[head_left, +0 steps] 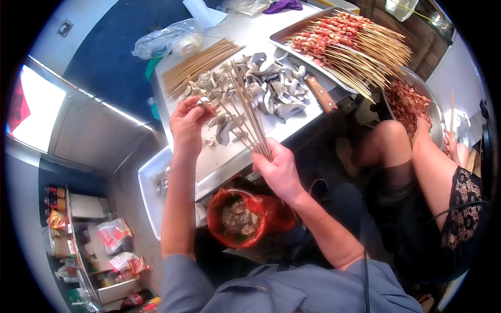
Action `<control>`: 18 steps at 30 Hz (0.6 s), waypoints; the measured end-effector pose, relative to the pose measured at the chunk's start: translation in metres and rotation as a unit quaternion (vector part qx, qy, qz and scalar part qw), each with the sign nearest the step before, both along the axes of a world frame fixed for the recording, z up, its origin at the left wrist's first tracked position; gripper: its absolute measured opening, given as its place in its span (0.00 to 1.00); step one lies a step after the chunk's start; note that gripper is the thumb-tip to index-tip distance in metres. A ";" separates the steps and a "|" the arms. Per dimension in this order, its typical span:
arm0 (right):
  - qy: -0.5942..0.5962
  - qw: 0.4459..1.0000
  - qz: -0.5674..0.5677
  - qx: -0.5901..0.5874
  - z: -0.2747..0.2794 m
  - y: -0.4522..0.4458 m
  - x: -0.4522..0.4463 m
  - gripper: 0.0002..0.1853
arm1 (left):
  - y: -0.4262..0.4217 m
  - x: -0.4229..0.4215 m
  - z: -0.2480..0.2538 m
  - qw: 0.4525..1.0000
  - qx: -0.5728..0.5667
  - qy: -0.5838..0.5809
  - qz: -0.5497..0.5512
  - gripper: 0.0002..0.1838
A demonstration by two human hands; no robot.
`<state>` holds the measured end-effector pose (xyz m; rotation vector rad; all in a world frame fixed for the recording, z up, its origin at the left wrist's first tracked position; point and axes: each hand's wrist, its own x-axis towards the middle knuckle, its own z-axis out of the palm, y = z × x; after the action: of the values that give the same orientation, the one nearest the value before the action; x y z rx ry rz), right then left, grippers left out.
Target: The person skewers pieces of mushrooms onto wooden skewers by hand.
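Note:
My right hand (277, 168) is wrapped round a bundle of thin wooden skewers (249, 112) that point up and away over the table. Beside the bundle, a few grey mushroom pieces (224, 130) hang near the skewers; whether they are threaded on is hard to tell. My left hand (188, 124) is raised over the table's left part, thumb and fingers pinching a small mushroom piece (204, 103). A loose pile of torn grey-and-white mushrooms (276, 86) spreads behind both hands. More bare skewers (201, 65) lie in a row at the far left.
A metal tray (280, 37) holds skewered meat (339, 34) at the back right. A wooden-handled knife (321, 94) lies near the table edge. Below stands a red-lined bucket (214, 216) with scraps. On the right, another person's hand (421, 128) is at a bowl of meat (404, 101).

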<state>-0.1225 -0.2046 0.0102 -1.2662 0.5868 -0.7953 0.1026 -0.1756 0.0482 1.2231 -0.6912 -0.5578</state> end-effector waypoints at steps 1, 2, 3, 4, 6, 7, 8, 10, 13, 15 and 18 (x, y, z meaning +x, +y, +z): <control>0.008 1.000 0.003 -0.012 -0.001 0.000 0.001 0.05 | 0.003 0.000 0.003 0.998 -0.015 0.049 -0.021 0.11; 0.008 1.000 0.004 -0.013 -0.002 0.001 0.001 0.05 | 0.007 0.000 0.007 0.994 -0.031 0.097 -0.040 0.11; 0.001 1.000 0.005 -0.011 -0.002 0.001 0.001 0.06 | 0.012 0.000 0.009 0.990 -0.057 0.110 -0.073 0.11; -0.006 1.000 0.005 -0.008 -0.002 0.002 0.002 0.06 | 0.013 0.000 0.009 0.990 -0.057 0.111 -0.070 0.11; -0.003 1.000 0.012 -0.006 -0.002 0.002 0.002 0.06 | 0.015 0.000 0.009 0.988 -0.048 0.136 -0.051 0.12; -0.001 1.000 0.016 -0.004 -0.002 0.002 0.003 0.06 | 0.015 0.000 0.010 0.988 -0.048 0.136 -0.049 0.12; -0.001 1.000 0.017 -0.004 -0.002 0.003 0.003 0.06 | 0.015 -0.001 0.010 0.986 -0.051 0.150 -0.044 0.12; -0.003 1.000 0.023 0.004 -0.003 0.004 0.004 0.07 | 0.016 -0.001 0.012 0.984 -0.055 0.164 -0.039 0.13; 0.001 1.000 0.030 0.000 -0.002 0.004 0.004 0.07 | 0.017 0.001 0.012 0.976 -0.074 0.206 -0.014 0.09; 0.005 0.999 0.035 0.000 0.001 0.004 0.003 0.06 | 0.019 0.005 0.008 0.978 -0.084 0.192 -0.018 0.11; 0.009 0.999 0.040 -0.001 0.000 0.004 0.002 0.06 | 0.021 0.007 0.006 0.976 -0.108 0.187 -0.013 0.10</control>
<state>-0.1203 -0.2005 0.0099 -1.2929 0.5464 -0.7185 0.1093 -0.1550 0.0542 0.8743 -0.4347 -0.6941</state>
